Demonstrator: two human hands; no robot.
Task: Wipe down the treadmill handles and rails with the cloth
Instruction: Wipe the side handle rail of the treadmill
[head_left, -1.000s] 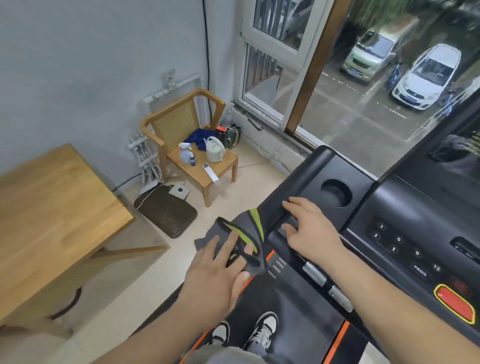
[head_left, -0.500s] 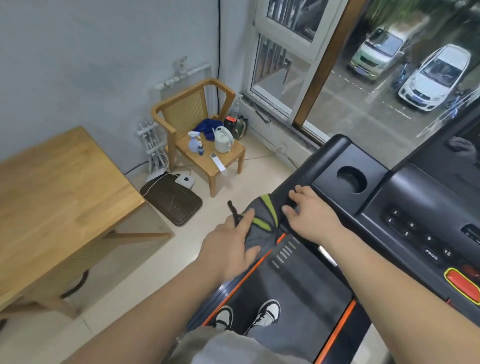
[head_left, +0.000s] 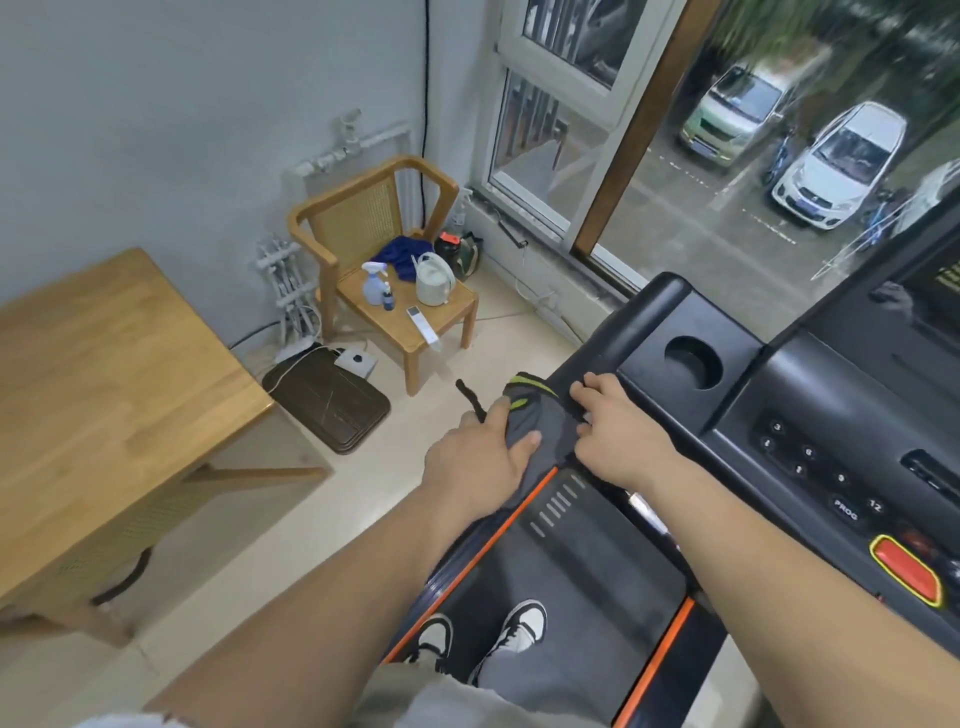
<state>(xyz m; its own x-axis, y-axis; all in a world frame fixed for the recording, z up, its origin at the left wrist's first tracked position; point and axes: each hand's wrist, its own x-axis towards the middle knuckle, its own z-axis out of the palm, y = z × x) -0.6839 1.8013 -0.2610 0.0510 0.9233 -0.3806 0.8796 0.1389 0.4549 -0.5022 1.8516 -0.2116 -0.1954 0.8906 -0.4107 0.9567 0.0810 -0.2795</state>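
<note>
Standing on treadmill belt, both hands at left handle (head_left: 613, 338). Grey cloth (head_left: 527, 423) with lime stripes draped over lower end of that handle, black strap sticking out to the left. Left hand (head_left: 475, 462) pressing on cloth, index and thumb fairly straight, spread across it. Right hand (head_left: 618, 439) on handle just beside cloth, fingers bent, tips touching cloth edge; pinching or only resting, cannot tell. Round cup holder (head_left: 693, 364) in console just beyond right hand, dark inside, contents unclear. Wooden chair (head_left: 358, 221) near window, seat carrying bluish spray bottle (head_left: 372, 285), small dark bottle (head_left: 387, 301), white jug (head_left: 434, 280), blue fabric (head_left: 402, 253), white remote (head_left: 423, 326). Bag (head_left: 467, 254) on floor beside chair, orange-capped black container poking out.
</note>
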